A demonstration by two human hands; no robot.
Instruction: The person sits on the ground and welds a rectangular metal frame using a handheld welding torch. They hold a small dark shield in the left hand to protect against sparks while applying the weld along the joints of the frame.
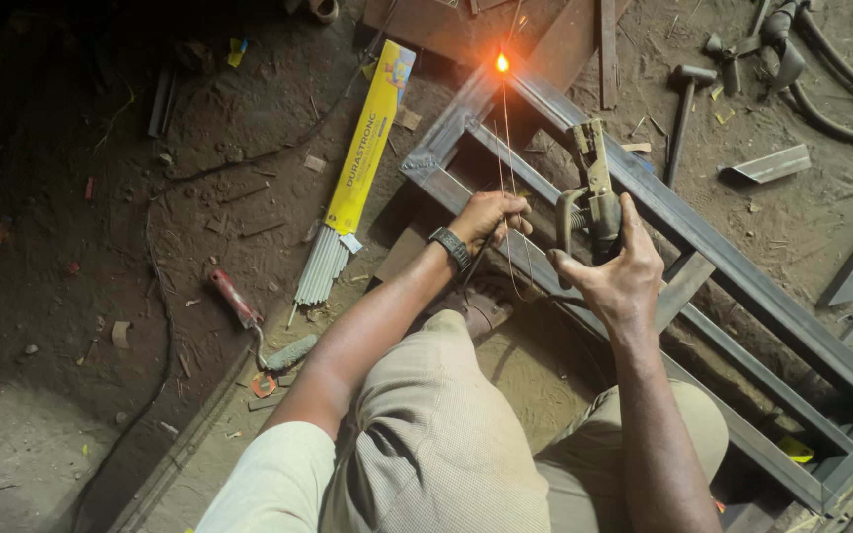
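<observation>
My right hand (622, 276) grips a welding electrode holder (594, 192) over a steel frame (733, 266) of rectangular tube lying on the dirt floor. A thin welding rod (507, 148) runs from near my hands up to the frame's far corner, where its tip glows orange (503, 63). My left hand (491, 215), with a black watch on the wrist, pinches the lower part of the rod and rests on the frame's near bar.
A yellow packet of welding rods (365, 148) with loose rods spilling out lies left of the frame. A small red-handled roller (254, 326) lies nearer. A hammer (683, 109), hoses (831, 89) and metal offcuts (772, 165) sit at the upper right.
</observation>
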